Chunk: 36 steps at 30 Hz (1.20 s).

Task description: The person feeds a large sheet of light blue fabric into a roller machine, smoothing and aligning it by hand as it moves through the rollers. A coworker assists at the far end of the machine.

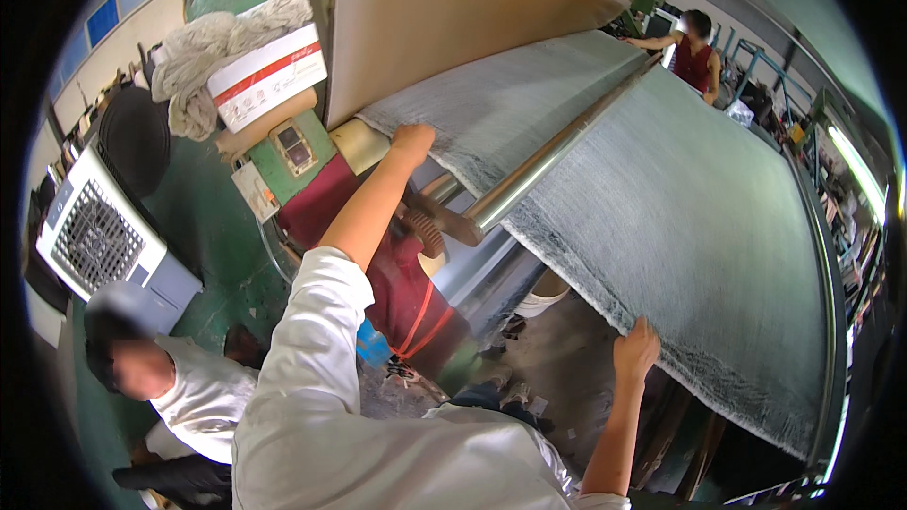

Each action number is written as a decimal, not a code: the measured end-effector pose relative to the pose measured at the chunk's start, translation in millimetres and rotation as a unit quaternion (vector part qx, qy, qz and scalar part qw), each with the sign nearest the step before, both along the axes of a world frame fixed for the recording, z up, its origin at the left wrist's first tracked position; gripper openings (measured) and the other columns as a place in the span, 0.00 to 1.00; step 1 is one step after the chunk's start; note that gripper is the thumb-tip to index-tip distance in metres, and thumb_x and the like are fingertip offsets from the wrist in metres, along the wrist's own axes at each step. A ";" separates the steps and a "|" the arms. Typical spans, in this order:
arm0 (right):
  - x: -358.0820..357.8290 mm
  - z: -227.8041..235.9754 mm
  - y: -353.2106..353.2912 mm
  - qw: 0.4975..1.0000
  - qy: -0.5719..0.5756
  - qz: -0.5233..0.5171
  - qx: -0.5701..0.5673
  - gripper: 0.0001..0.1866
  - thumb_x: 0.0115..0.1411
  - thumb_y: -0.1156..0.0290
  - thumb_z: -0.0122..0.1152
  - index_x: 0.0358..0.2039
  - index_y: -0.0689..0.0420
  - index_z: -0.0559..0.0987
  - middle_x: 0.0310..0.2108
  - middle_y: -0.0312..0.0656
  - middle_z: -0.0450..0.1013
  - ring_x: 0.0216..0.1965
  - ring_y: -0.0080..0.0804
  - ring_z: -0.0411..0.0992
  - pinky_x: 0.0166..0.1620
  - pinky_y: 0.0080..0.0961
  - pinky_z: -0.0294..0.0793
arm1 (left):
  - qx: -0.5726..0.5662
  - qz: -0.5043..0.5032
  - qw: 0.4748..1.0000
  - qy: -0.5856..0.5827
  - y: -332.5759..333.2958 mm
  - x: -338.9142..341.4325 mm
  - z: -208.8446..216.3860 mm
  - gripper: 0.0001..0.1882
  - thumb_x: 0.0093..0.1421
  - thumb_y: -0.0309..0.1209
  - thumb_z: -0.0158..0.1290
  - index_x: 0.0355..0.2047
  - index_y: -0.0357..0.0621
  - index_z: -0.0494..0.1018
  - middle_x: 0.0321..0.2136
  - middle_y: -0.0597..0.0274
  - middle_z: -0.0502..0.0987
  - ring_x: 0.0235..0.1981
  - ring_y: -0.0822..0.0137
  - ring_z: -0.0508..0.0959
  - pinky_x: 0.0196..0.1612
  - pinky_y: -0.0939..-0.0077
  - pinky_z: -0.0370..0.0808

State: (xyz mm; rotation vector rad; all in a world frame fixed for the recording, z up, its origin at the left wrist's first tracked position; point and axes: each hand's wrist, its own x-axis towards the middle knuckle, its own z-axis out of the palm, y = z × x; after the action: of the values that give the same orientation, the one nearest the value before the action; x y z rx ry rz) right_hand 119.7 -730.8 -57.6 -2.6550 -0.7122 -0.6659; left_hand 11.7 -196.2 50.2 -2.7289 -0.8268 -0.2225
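Observation:
A wide sheet of grey pile fabric (699, 227) slopes across a long shiny metal roller (557, 156), with a frayed, fluffy edge on my side. My left hand (413, 144) is closed on this edge on the far side of the roller, with the arm stretched out. Lower down on the near side, my right hand (638, 349) is closed on the same edge. The fingertips of both hands are partly hidden. Between my hands, the edge passes over the roller's end, beside a brown gear (425, 234).
A large tan panel (472, 19) rises behind the fabric. To the left are a green machine housing (307, 137), a white box (269, 80) and a white air cooler (109, 236). A person in red (694, 61) reaches to the far edge; another (203, 387) is at lower left.

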 end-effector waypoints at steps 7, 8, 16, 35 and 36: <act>-4.4 1.1 23.8 0.997 0.064 0.008 -0.029 0.11 0.37 0.75 0.59 0.24 0.59 0.70 0.24 0.48 0.72 0.30 0.48 0.72 0.36 0.40 0.71 | 0.062 -0.015 0.997 -0.042 14.3 -3.7 -7.0 0.09 0.47 0.19 0.50 0.29 0.41 0.77 0.35 0.48 0.77 0.41 0.53 0.77 0.42 0.60 0.74; -1.4 -1.3 25.4 0.998 0.059 0.009 -0.022 0.10 0.38 0.75 0.59 0.25 0.59 0.70 0.24 0.48 0.72 0.31 0.47 0.72 0.36 0.40 0.71 | 0.061 -0.023 0.997 -0.041 -0.6 -3.3 0.6 0.13 0.46 0.16 0.50 0.33 0.40 0.75 0.40 0.49 0.74 0.45 0.53 0.74 0.46 0.62 0.72; 3.1 -13.6 41.3 0.996 0.026 0.083 -0.010 0.10 0.45 0.77 0.54 0.31 0.59 0.69 0.30 0.48 0.69 0.36 0.46 0.69 0.41 0.38 0.68 | -0.037 -0.147 0.988 -0.039 -17.7 4.1 7.4 0.13 0.48 0.16 0.46 0.35 0.40 0.72 0.37 0.50 0.75 0.41 0.49 0.74 0.42 0.57 0.71; 63.9 -58.3 -132.0 0.987 -0.045 -0.149 -0.045 0.01 0.43 0.74 0.54 0.19 0.55 0.73 0.24 0.44 0.72 0.31 0.41 0.71 0.36 0.36 0.68 | -0.039 -0.253 0.961 -0.106 -3.5 14.7 1.8 0.09 0.42 0.10 0.38 0.24 0.35 0.58 0.25 0.44 0.65 0.32 0.42 0.66 0.33 0.58 0.62; 55.9 -55.8 -126.9 0.988 -0.050 -0.144 -0.022 0.02 0.42 0.73 0.55 0.20 0.55 0.73 0.24 0.44 0.72 0.31 0.41 0.71 0.37 0.35 0.68 | -0.034 -0.243 0.963 -0.112 5.1 12.3 -4.4 0.10 0.40 0.10 0.37 0.24 0.34 0.58 0.25 0.44 0.65 0.32 0.41 0.66 0.33 0.59 0.62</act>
State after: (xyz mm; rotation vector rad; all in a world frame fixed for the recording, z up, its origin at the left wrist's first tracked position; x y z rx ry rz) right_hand 175.7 -857.7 -113.4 -2.8112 -0.3721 -0.8719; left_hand 24.0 -191.2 45.8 -2.9669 -0.1963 -0.6208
